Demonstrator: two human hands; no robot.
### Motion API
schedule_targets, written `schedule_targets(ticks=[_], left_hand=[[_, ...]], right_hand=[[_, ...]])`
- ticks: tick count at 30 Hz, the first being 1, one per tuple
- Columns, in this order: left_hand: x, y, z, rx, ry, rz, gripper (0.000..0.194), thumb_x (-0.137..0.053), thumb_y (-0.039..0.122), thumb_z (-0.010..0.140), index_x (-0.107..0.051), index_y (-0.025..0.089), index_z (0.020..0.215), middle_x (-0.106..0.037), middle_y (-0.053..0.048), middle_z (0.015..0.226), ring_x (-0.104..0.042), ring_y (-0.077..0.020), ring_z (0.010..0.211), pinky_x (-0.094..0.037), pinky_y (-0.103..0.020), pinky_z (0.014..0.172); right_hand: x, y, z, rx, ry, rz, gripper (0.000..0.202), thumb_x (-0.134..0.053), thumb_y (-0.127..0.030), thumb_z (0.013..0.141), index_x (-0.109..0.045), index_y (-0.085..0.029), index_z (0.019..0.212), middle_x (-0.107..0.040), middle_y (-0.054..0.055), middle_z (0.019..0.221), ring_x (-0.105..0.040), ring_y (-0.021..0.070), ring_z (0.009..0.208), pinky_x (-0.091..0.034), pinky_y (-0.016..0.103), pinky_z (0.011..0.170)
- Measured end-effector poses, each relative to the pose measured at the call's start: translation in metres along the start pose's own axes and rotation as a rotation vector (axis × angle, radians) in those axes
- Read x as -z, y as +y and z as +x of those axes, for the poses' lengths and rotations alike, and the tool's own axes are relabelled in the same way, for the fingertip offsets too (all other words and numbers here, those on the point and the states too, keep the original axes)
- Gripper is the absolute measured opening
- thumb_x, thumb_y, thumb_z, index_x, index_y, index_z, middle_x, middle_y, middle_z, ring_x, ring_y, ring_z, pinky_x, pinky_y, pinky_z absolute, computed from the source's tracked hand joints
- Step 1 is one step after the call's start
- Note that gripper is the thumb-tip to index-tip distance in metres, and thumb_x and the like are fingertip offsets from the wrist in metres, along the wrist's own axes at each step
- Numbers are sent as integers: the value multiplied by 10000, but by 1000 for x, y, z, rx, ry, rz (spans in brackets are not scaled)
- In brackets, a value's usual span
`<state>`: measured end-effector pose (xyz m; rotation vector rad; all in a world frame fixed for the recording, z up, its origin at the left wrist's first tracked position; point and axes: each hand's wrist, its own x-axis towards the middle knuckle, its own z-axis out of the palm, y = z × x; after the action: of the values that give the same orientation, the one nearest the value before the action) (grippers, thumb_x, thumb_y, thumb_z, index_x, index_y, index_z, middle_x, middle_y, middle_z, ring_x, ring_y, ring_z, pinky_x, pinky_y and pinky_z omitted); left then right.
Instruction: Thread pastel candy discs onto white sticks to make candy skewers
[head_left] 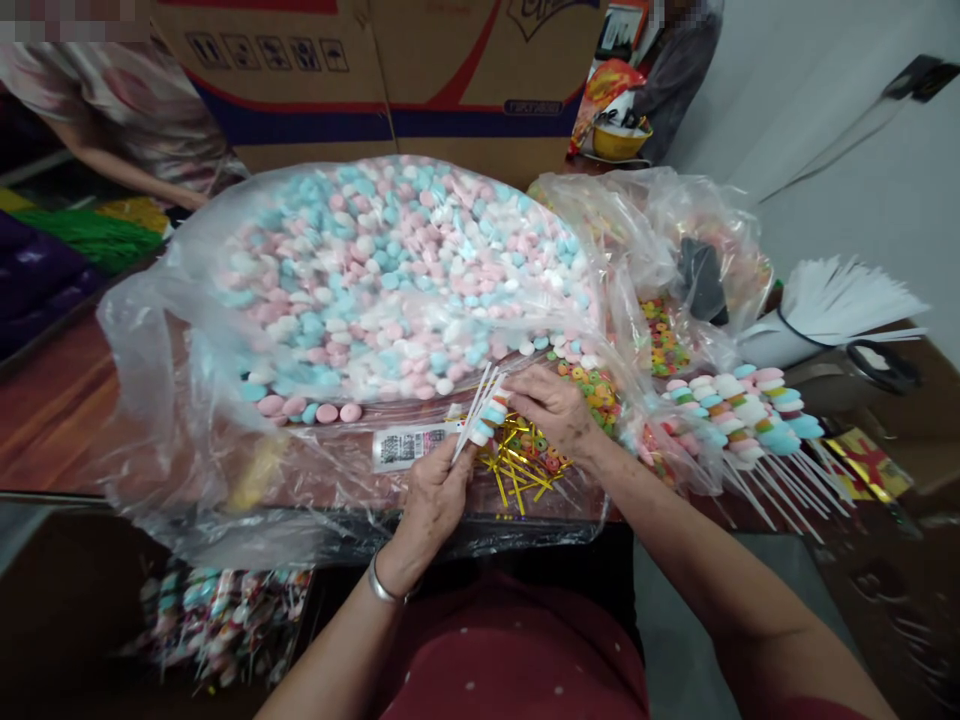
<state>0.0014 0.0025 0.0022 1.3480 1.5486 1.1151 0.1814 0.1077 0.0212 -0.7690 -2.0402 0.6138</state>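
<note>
My left hand (439, 490) is closed around several white sticks (472, 408), which point up and away from me. Blue, white and orange candies are threaded on one of them, forming a candy skewer (491, 416). At its upper end, the bent fingers of my right hand (551, 408) close on the top candy; the fingertips are partly hidden. Below both hands lie gold twist ties (517, 485) and ring-shaped candies (596, 395). Beyond them spreads a big clear plastic bag (180, 300) full of pink, blue and white marshmallows (405, 260).
Finished candy skewers (739, 410) lie stacked at the right, near a holder of white sticks (840, 300) and a dark mug (855, 375). A large cardboard box (390, 90) stands behind. Wrapped skewers (225, 620) fill a box below left. Another person (127, 110) is at the far left.
</note>
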Motion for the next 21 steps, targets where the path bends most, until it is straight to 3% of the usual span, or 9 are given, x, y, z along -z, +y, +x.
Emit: schedule_targets(ticks=[5,10,14,16,21], left_hand=[[1,-3,0,27,11,-30,271,-522,389,896,-631,187,752,-529,27,624,-452,-125,602,-346,-235,592],[1,-6,0,113,-1,-154,351,-541,449,904,-568,183,676,-493,38,582,-400,-95,515,-306,-217,505],[2,-5,0,128,-21,-232,334,-553,449,892,-580,177,701,-503,41,562,-384,-78,456,-284,-206,446],[3,-3,0,124,-33,-227,328,-554,440,888,-586,174,699,-499,42,539,-390,-77,443,-288,-203,436],[3,-1,-1,84,-54,-213,277,-544,402,883,-639,169,767,-564,29,585,-407,-71,437,-325,-198,442]], right_hand=[[-6,-6,0,-63,-6,109,256,-580,-243,903,-707,-229,1126,-692,55,989,-657,165,899,-559,341,810],[-6,-15,2,-374,97,334,569,-607,-329,882,-445,-258,1422,-669,71,1137,-672,171,920,-578,351,825],[-17,-23,-3,-440,28,601,663,-717,-361,791,-432,-250,1378,-640,81,1233,-672,186,996,-569,353,879],[-27,-27,-6,-458,11,689,703,-747,-324,757,-405,-252,1366,-669,61,1184,-681,179,967,-566,350,878],[-44,-33,-11,-551,127,765,571,-710,-285,777,-431,-243,1274,-723,12,1017,-694,174,921,-560,340,864]])
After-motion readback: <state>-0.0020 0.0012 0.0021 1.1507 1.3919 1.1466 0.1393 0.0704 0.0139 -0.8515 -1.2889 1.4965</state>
